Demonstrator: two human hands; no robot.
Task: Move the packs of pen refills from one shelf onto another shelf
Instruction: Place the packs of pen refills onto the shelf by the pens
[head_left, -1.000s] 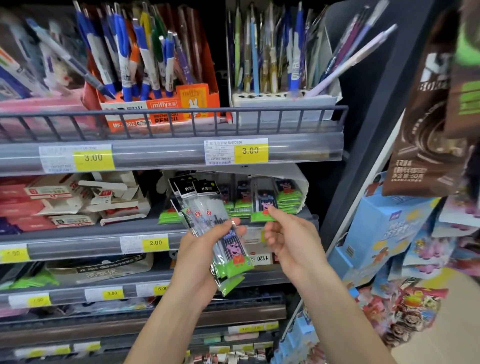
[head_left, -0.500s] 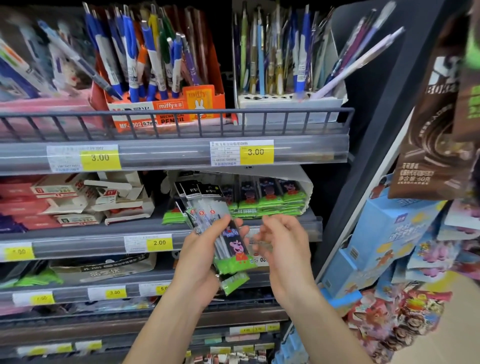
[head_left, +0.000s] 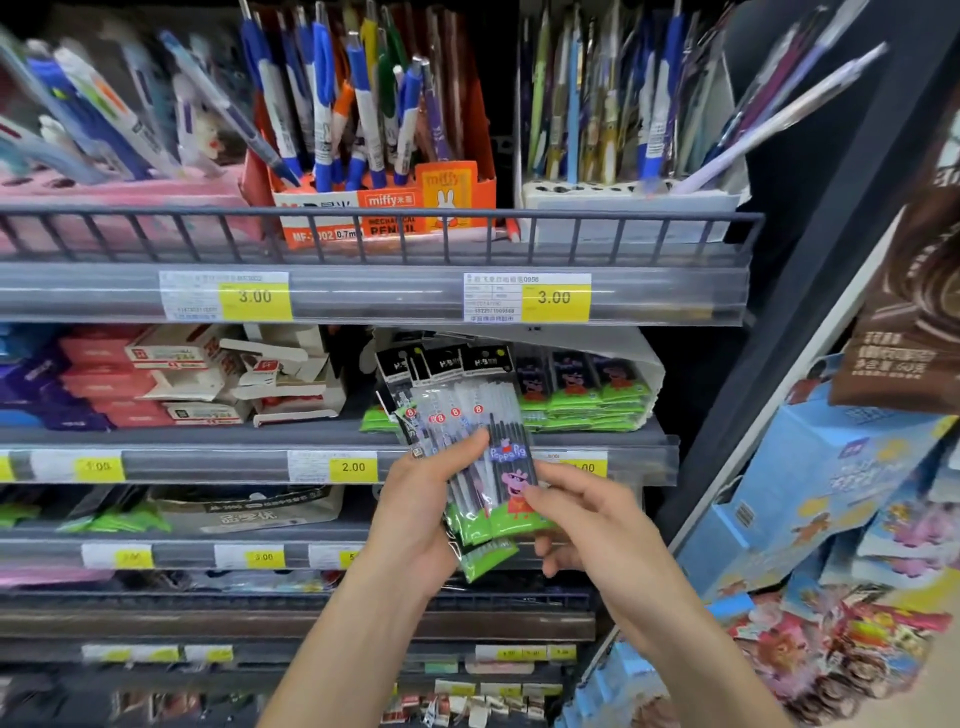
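Far left on the second shelf (head_left: 208, 441), red and white boxes (head_left: 171, 382) sit stacked and a bit jumbled, some with flaps open. Above them, the top shelf carries an orange mechanical pencil box (head_left: 384, 208) crammed with blue and white pencils, behind a wire rail (head_left: 363, 215). Yellow price tags (head_left: 254, 304) read 3.00 along that shelf's edge.

Now to the middle, and here is the action: the left hand (head_left: 415, 514) grips a fanned bundle of refill packs (head_left: 467, 457), thumb across the front, fingers curled round the back. The packs stand nearly upright, black headers at the top, green bands at the bottom, held out in front of the second shelf's edge and clear of it. The front pack shows a cartoon pig.

Just right of that, the right hand (head_left: 597, 525) comes in on the same bundle, its fingertips touching the front pack's lower right edge near the green band, lower fingers curled beneath the packs. Whether it truly pinches the pack or only touches it, I cannot tell.

Behind the bundle, more refill packs (head_left: 587, 400) lie stacked in a white display carton (head_left: 652, 374) on the second shelf.

Far right, light blue boxes (head_left: 831, 483) pile up on the neighbouring rack, with a brown packet (head_left: 904, 332) hanging above them.
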